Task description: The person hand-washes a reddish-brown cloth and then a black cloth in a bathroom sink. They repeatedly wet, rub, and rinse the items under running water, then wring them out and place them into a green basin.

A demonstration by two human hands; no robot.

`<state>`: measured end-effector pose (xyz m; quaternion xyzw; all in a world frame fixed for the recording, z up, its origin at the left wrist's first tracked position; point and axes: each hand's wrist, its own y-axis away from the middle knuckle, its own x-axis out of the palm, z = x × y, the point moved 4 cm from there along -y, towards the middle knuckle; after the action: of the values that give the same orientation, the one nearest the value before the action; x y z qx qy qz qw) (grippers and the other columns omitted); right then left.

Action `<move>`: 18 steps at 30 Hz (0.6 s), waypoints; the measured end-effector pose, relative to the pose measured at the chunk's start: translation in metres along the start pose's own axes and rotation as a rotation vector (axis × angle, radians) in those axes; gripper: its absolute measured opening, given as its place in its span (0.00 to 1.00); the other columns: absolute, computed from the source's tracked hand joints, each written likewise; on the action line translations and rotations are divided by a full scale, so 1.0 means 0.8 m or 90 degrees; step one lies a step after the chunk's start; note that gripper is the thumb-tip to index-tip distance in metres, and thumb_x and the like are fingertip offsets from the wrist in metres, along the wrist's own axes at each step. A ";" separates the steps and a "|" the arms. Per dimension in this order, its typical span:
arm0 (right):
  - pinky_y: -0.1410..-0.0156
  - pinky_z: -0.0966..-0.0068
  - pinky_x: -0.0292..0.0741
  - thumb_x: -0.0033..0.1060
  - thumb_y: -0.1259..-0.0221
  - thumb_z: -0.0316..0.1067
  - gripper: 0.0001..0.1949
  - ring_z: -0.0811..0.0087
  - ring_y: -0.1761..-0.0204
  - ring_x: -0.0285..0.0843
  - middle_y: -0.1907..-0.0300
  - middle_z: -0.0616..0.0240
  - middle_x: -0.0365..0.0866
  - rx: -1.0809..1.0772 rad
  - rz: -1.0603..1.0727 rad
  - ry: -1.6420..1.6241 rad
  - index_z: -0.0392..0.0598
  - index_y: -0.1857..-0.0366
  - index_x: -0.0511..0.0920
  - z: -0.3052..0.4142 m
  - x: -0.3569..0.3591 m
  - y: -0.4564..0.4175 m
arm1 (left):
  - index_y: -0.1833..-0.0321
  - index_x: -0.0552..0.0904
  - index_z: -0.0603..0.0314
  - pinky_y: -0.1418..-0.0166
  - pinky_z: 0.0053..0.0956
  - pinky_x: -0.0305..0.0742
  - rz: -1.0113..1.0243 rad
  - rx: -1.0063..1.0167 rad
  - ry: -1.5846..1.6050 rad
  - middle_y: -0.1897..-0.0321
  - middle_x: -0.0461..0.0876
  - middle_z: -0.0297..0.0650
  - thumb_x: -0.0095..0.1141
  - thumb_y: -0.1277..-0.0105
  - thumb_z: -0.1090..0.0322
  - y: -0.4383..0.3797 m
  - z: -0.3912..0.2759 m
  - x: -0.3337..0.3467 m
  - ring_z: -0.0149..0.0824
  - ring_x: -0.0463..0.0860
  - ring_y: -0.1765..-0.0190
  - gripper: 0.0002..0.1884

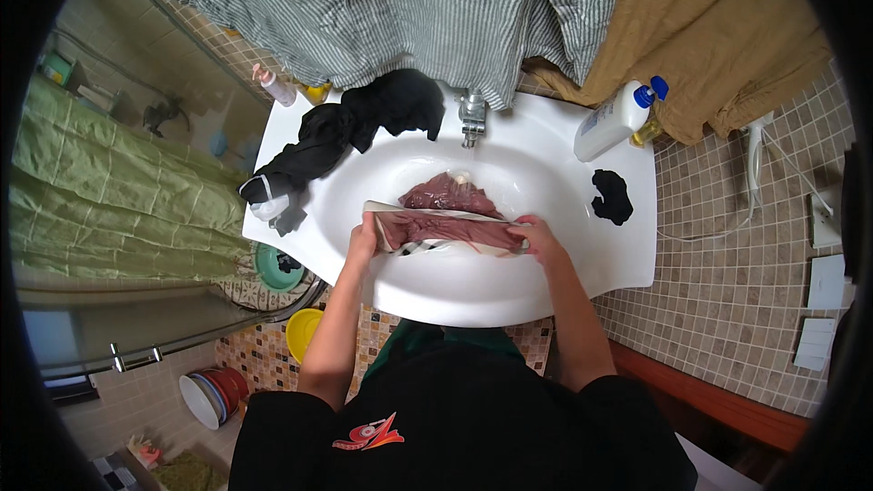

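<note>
A wet mauve garment with a white patterned band [453, 230] is stretched across the white washbasin [457, 303]. At its left end my left hand [364, 239] grips the band, and at its right end my right hand [537, 237] does the same. The garment's lower part lies bunched in the bowl, under the chrome faucet [472, 116], from which a thin stream of water seems to run. Black clothing [327, 133] is draped over the basin's left rim, with a white and grey piece at its lower end. A small black cloth [612, 197] rests on the right rim.
A white pump bottle [610, 124] stands on the right rim; a pink pump bottle [275, 85] is at the back left. Striped clothing [436, 13] and a brown garment [716, 34] hang over the back. Below at left are a green basin [278, 279] and a yellow basin [300, 331].
</note>
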<state>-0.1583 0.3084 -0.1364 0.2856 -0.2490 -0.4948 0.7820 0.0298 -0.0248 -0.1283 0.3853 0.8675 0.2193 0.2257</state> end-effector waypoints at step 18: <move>0.71 0.86 0.66 0.52 0.37 0.27 0.12 0.84 0.77 0.70 0.80 0.72 0.74 -0.471 0.041 0.060 0.44 0.50 0.71 0.316 0.034 0.234 | 0.76 0.70 0.54 0.85 0.17 0.50 0.173 0.218 0.209 0.88 0.63 0.24 0.46 0.30 0.63 0.149 -0.314 -0.058 0.18 0.56 0.88 0.14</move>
<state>-0.1995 0.2976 0.1765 -0.0016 -0.0256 -0.5130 0.8580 -0.0149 -0.0399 0.1499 0.4898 0.8573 0.1574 -0.0179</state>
